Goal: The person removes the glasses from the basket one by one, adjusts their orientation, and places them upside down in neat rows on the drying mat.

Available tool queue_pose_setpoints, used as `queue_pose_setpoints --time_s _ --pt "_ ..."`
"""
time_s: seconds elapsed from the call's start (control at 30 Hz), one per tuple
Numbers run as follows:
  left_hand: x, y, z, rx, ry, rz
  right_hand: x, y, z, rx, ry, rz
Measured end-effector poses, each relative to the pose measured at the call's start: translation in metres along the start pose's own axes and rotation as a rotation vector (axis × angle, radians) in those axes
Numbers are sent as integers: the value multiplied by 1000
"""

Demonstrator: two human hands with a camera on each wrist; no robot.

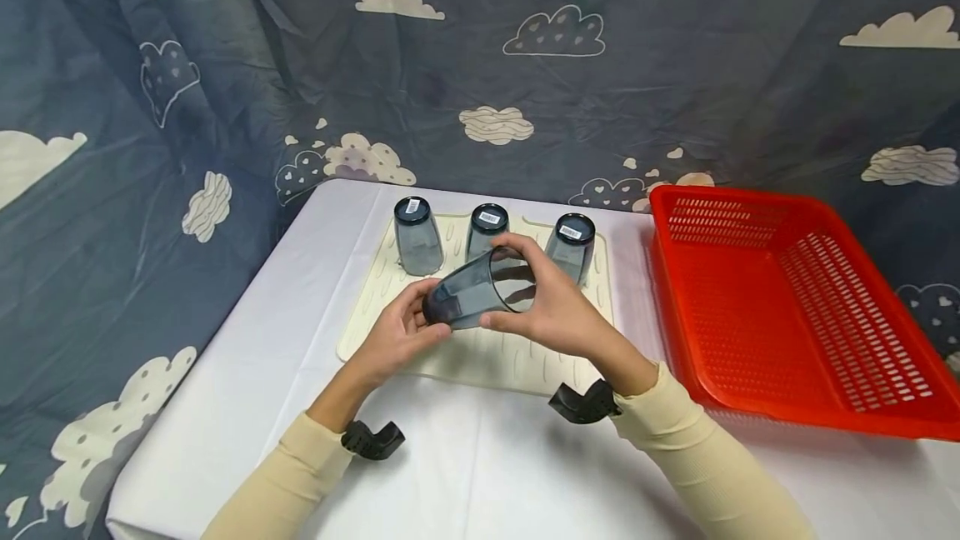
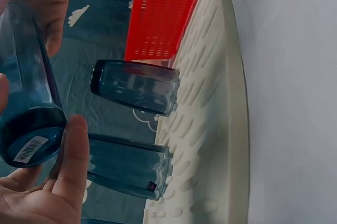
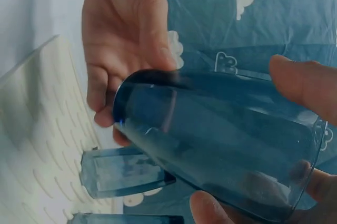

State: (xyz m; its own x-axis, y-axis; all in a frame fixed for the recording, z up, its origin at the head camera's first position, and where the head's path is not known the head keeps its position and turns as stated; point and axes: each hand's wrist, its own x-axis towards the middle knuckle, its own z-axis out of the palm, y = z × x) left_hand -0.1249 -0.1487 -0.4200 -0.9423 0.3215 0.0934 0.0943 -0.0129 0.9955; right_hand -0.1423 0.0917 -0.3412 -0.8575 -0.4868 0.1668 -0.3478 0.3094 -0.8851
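A blue-grey drinking glass (image 1: 469, 288) is held tilted in both hands above a cream draining mat (image 1: 480, 361). My left hand (image 1: 401, 330) grips its dark base, thumb in front and fingers behind. Around the rim end, my right hand (image 1: 551, 298) holds it between thumb and fingers. In the left wrist view a barcode label (image 2: 30, 149) shows on the glass's base. Three similar glasses stand upside down along the mat's far side: a left one (image 1: 418, 238), a middle one (image 1: 487, 223) partly hidden by the right hand, and a right one (image 1: 573, 244).
A red plastic basket (image 1: 678, 332) with slotted walls stands on the right of the table. White cloth (image 1: 300, 290) covers the tabletop. Behind it hangs a dark blue curtain (image 1: 435, 82) with cloud prints. Black camera mounts (image 1: 372, 440) sit at both wrists.
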Motion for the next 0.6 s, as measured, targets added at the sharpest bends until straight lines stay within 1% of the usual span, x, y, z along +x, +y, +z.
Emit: queue_pose_setpoints --time_s 0.13,0.23,0.4,0.5,0.6 --pt "1 3 -1 18 17 5 0 -2 -3 3 -5 12" --pt "2 5 -2 2 36 8 0 -2 -4 -12 2 14" --pt "3 10 -5 -23 55 13 1 -1 -6 -105 62 1" --pt "4 17 -8 12 58 2 2 1 -7 -146 92 1" --pt "7 28 -11 82 55 -15 1 5 -9 -157 116 13"
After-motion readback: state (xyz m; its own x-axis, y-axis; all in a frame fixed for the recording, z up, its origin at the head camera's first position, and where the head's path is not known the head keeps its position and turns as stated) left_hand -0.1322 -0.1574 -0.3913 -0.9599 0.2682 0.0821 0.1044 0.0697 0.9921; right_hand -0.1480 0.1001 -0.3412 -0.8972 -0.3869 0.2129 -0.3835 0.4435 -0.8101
